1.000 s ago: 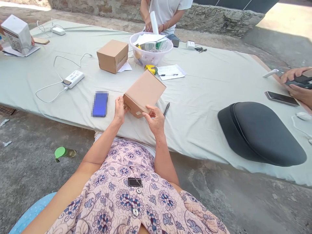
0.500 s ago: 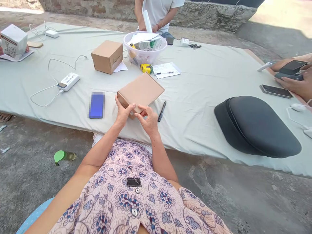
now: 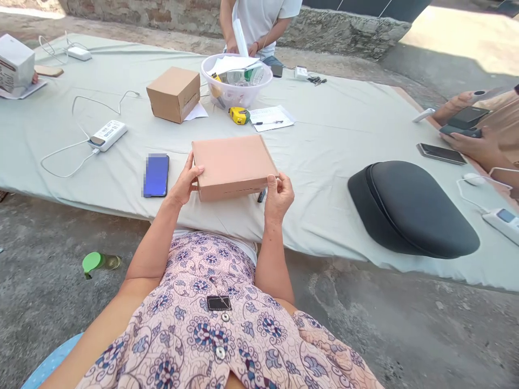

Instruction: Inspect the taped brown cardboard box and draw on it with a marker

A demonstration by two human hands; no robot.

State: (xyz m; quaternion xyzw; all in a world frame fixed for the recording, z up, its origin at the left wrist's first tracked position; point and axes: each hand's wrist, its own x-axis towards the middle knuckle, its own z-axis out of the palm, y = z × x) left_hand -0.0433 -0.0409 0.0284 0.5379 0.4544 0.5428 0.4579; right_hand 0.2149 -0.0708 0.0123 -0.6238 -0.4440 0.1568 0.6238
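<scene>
Head view: flat brown rectangular cardboard box [image 3: 233,162] over the near edge of the long table draped in pale grey-green cloth [image 3: 332,129]. Left hand [image 3: 186,182] holds its left end, thumb on top. Right hand [image 3: 279,194] pinches its near right corner. Whether the box touches the cloth: unclear.

Two near hands [image 3: 185,182] [image 3: 279,197] show; there are two brown boxes [image 3: 233,162] [image 3: 172,93]; one white box [image 3: 17,60]; one basin [image 3: 235,95]; one tape measure [image 3: 239,115] on the worktop [image 3: 332,135]; one black cushion [image 3: 413,208]; one green-lidded bottle [image 3: 94,261]; one blue-screened phone [image 3: 156,175].
</scene>
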